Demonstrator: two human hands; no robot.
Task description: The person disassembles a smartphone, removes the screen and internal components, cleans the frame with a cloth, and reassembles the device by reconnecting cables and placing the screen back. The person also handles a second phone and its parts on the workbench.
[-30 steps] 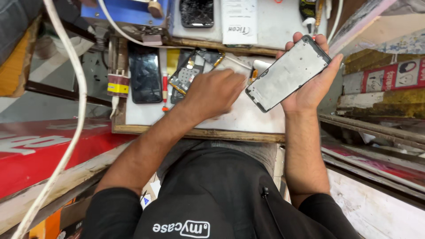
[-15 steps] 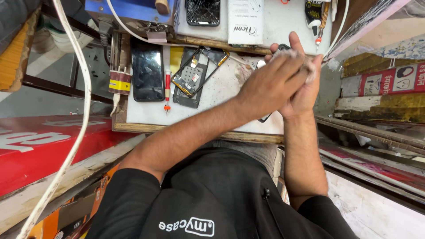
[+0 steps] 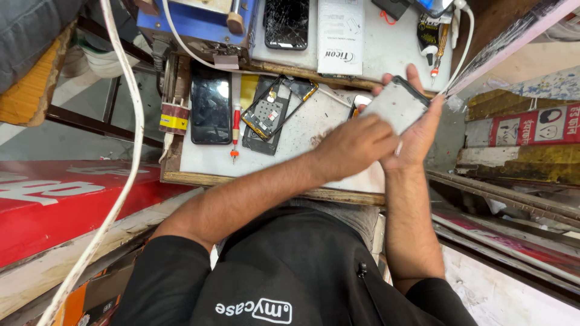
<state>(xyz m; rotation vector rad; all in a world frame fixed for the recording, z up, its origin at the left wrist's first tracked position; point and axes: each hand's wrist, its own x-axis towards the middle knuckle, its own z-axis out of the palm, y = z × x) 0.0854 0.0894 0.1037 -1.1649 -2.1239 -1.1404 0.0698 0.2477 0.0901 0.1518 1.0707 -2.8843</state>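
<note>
The left hand (image 3: 353,145) reaches across, palm down, its fingers curled against the right hand (image 3: 417,130). The right hand stands upright with fingers spread, apparently gripping. Both forearms are bare, converging at the hands.

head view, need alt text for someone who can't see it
Seen from above, a person's right hand holds a phone panel over a white work board while the left hand rubs it. An opened phone, red screwdriver and black phone lie on the board.
</note>
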